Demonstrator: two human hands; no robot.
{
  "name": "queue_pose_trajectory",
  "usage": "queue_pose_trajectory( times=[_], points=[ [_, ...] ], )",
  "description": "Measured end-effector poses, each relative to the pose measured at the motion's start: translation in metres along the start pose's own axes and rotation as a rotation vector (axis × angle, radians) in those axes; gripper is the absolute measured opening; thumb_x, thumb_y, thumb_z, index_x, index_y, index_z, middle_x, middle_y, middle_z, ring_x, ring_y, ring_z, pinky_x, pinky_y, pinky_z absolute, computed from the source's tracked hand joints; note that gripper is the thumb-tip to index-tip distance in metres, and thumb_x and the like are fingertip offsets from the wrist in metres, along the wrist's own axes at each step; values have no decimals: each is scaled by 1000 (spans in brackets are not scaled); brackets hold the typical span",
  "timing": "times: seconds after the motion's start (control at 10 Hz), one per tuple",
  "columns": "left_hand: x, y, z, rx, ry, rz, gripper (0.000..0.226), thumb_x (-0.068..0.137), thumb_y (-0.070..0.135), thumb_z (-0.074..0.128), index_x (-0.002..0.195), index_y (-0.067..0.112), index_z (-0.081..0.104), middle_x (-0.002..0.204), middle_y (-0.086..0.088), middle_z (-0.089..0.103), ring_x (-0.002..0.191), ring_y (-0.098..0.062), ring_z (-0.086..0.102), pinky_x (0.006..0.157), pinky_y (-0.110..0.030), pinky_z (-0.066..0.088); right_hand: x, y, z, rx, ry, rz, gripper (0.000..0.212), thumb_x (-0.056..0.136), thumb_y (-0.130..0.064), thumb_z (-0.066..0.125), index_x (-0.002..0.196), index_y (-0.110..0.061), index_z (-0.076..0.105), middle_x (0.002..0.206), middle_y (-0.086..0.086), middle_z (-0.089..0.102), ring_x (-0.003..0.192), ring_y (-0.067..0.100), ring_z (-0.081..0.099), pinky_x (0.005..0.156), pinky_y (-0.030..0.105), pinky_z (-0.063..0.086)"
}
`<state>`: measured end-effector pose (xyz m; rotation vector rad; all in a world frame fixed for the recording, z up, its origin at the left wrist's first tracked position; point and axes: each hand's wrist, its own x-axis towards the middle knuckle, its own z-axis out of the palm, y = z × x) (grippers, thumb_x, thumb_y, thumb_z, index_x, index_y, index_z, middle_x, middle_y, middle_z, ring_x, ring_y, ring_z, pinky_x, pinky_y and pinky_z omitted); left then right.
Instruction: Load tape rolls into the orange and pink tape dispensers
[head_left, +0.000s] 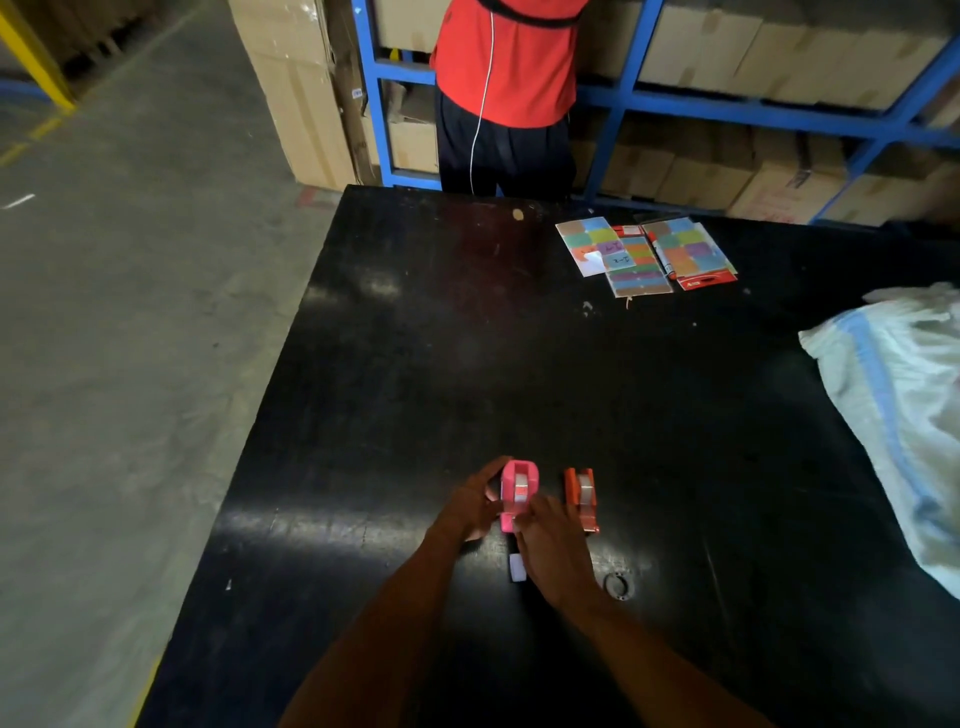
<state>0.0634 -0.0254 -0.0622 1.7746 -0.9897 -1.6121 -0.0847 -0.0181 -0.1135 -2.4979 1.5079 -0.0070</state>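
Left hand (470, 506) grips pink dispenser (516, 491) (right hand (550, 551) touching).

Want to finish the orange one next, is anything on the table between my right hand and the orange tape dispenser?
Nothing visible. The right hand is at the pink tape dispenser, and only bare black table separates it from the orange tape dispenser just to its right.

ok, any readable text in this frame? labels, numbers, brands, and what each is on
"2-2", seen upside down: handwritten on a pale note lying on the colour cards.
Red card pack: white print, too small to read.
Carton on the rack: faint red marks, blurred.
Pink dispenser, orange dispenser: no text visible.
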Motion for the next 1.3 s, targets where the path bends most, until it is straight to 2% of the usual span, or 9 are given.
queue_pose_trajectory(
  times=[0.1,0.4,0.5,0.6,0.7,0.8,0.9,1.0,1.3],
  points=[
    [-3,0,-3,20,-12,16,69,85,-11,61,145,11,36,133,-34,48,120,-54,47,93,-56,41,4,-10,4,-41,-48,7,10,79,-15,70,89,-15,70,96,6,66,94,25,60,91,42,46],
    [8,-19,-10,38,59,50,70,81,0,72,143,14,41,130,-31,54,117,-54,49,90,-59,46,7,-21,7,-41,-40,1,14,78,-13,66,92,-16,68,96,6,65,95,27,59,95,45,45],
    [13,-23,-6,75,52,64,69,83,0,70,143,15,41,132,-28,55,114,-48,55,90,-37,52,0,-21,13,19,-46,47,23,78,-13,64,99,-18,65,101,3,66,98,25,60,97,42,43],
    [14,-22,-7,139,41,85,70,83,6,72,145,13,39,137,-15,55,112,-19,54,76,4,40,-2,-18,17,53,-72,47,22,86,-17,59,107,-20,63,110,2,64,106,22,58,101,40,41],
    [14,-24,-9,176,42,61,74,84,13,72,147,16,35,142,-12,51,129,-24,50,90,-11,35,-1,-19,16,127,-56,46,20,91,-22,53,110,-24,61,112,-1,64,107,18,57,105,39,38],
    [14,-31,-8,293,37,37,83,84,20,73,151,23,25,137,-18,56,122,-32,56,97,-26,42,-4,-18,12,53,-85,-40,29,91,-21,53,119,-19,63,120,4,63,113,23,56,107,41,34],
    [16,-38,-8,380,41,30,85,86,16,69,150,32,15,139,-18,54,122,-32,57,93,-23,39,-7,-15,7,16,-106,-35,29,92,-22,51,117,-19,64,122,4,63,118,25,54,108,42,32],
    [14,-32,-5,487,3,21,84,91,11,60,154,20,6,140,-18,51,125,-31,53,98,-28,40,-9,-5,-1,-25,-141,-49,26,88,-24,56,111,-21,67,121,3,63,118,25,53,107,43,33],
    [-1,-35,-5,590,-23,28,85,87,10,62,153,22,10,146,-16,45,133,-29,45,108,-32,35,-9,1,-13,-32,-161,-38,12,83,-28,62,90,-22,68,102,2,68,106,23,59,112,50,27]
  ],
)
